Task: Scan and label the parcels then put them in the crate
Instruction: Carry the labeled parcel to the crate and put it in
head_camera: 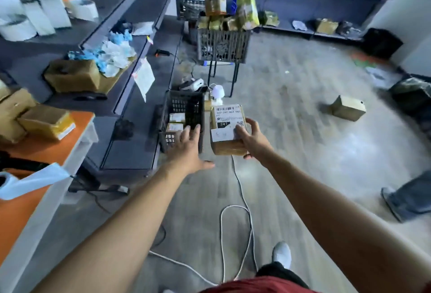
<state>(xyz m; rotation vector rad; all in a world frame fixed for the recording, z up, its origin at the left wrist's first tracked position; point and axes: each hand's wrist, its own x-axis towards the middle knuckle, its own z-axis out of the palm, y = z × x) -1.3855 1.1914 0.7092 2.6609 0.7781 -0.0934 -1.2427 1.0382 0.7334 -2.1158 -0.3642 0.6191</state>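
Right hand (253, 139) grips the parcel (226, 148): thumb on top over the label (225, 118), fingers curled round the right side. Parcel is in the air, label up, "247" readable, just right of the crate (198, 111). I can't tell if it touches the crate wall. Not in the crate yet.

Left hand (189, 150) is flat, palm down, fingers straight and slightly spread, holding nothing. Its fingertips are over the crate's near right corner. I can't confirm contact with the rim.

Crate is black open mesh, at the right edge of the grey bench's (130, 143) low step. I can't tell whether it stands on the step or on the floor. Two labelled parcels (175, 127) lie inside, toward the near left side.

Scanner (163, 53) lies further along the bench near its right edge, well apart from both hands. Second crate (222, 45) stands on a frame beyond it, heaped with parcels above the rim.

White cable (235, 213) loops on the floor under my arms. Loose box (348, 111) sits on the floor, well to the right. Orange desk (46, 152) at left carries open boxes at its far corner. Someone's leg (408, 201) shows at the right edge of view.
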